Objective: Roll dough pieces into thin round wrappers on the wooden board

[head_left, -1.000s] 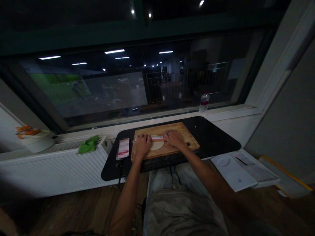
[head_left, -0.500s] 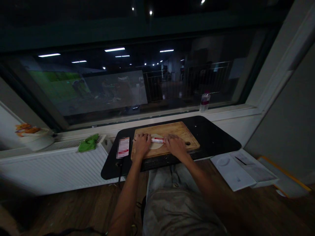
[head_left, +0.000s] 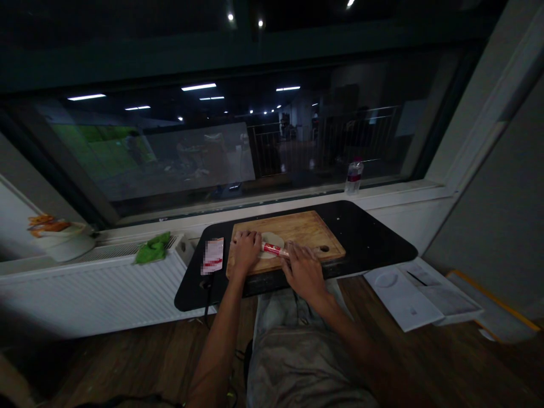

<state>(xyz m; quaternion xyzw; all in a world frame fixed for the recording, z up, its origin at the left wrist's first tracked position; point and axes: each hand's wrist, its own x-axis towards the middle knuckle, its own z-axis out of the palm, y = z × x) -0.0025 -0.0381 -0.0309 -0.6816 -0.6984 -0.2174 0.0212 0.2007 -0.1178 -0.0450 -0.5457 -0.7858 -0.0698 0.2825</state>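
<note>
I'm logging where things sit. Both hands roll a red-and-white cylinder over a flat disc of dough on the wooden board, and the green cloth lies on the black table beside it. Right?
Not quite. In the head view the green cloth lies on the white radiator, left of the black table, not on it. The rest holds: left hand and right hand on the red-and-white cylinder over the dough on the wooden board.

No text can be read in this picture. The red and white roller [head_left: 274,248] on the wooden board [head_left: 297,229] has a label, but its print is too small and blurred to read. The card [head_left: 212,256] on the left part of the counter [head_left: 374,238] is blurred. The bottle [head_left: 353,177] on the far window sill and the papers [head_left: 419,294] on the floor at the right show print too small to read.
</note>
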